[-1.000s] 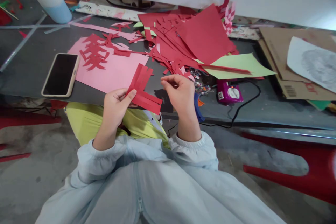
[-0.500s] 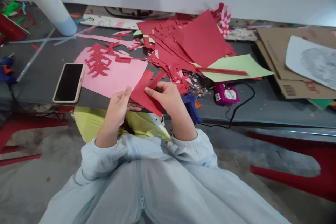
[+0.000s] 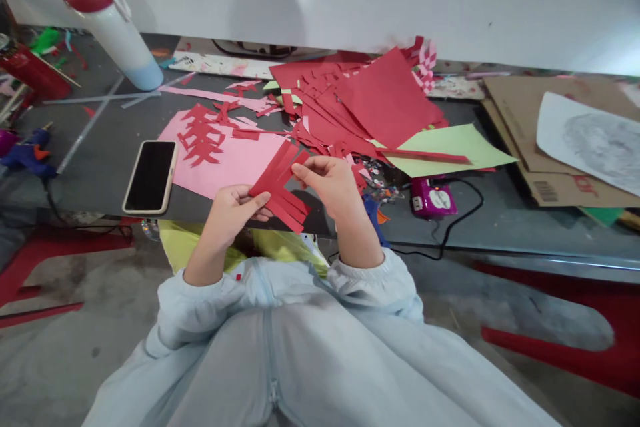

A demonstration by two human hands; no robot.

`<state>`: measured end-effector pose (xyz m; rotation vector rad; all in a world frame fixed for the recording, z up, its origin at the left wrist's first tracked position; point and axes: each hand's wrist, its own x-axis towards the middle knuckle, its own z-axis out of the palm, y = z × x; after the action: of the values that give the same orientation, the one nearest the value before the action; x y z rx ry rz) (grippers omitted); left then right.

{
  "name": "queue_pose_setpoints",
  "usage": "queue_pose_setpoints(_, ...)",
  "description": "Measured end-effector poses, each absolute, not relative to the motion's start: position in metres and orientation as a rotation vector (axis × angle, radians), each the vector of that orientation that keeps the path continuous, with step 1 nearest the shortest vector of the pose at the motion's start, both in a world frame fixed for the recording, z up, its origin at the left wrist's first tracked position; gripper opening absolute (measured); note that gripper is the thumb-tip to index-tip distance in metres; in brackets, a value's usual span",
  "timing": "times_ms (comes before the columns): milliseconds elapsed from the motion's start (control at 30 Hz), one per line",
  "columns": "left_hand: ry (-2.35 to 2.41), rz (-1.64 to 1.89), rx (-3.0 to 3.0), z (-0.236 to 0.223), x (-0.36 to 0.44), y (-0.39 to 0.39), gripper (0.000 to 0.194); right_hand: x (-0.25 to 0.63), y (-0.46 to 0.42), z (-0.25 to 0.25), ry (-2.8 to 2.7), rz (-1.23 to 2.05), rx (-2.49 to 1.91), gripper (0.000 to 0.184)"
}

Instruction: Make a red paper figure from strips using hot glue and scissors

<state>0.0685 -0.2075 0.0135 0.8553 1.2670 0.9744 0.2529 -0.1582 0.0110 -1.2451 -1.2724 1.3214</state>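
Observation:
In the head view, my left hand [image 3: 235, 210] is closed on the left side of a red paper piece [image 3: 274, 180], with the thumb on top. Cuts split this paper into several strips, some pointing up and others towards the lower right. My right hand [image 3: 327, 183] pinches a narrow red strip at the paper's upper right; whether that strip is still joined to the paper I cannot tell. Behind my hands lies a pink sheet [image 3: 227, 163], partly covered by red paper cut-outs [image 3: 200, 137]. Left of the sheet is a phone [image 3: 150, 177] with a dark screen.
Red paper sheets [image 3: 387, 100] and scraps are heaped at the back, beside a light green sheet [image 3: 440, 150]. A purple box [image 3: 433, 197] with a black cable sits right, near cardboard [image 3: 520, 120]. A bottle [image 3: 117, 40] and a blue glue gun [image 3: 30, 153] are left.
My view has tilted up slightly. The paper has turned and its strips are spread apart, my left thumb now lying across it. My right hand has drawn away slightly to the right.

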Motion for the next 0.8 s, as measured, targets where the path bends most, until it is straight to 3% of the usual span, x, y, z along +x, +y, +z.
queue_pose_setpoints(233,1.282,0.986,0.86,0.013,0.047,-0.211,0.047,0.247,-0.151,0.006,-1.253,1.173,-1.309,0.044)
queue_pose_setpoints(467,1.214,1.007,0.91,0.022,0.039,-0.21,0.047,0.213,-0.163,0.004,-1.38,1.619,-1.172,0.052)
queue_pose_setpoints(800,1.216,0.957,0.947,0.023,0.033,-0.21,0.036,0.204,-0.163,0.003,-1.338,1.587,-1.236,0.04)
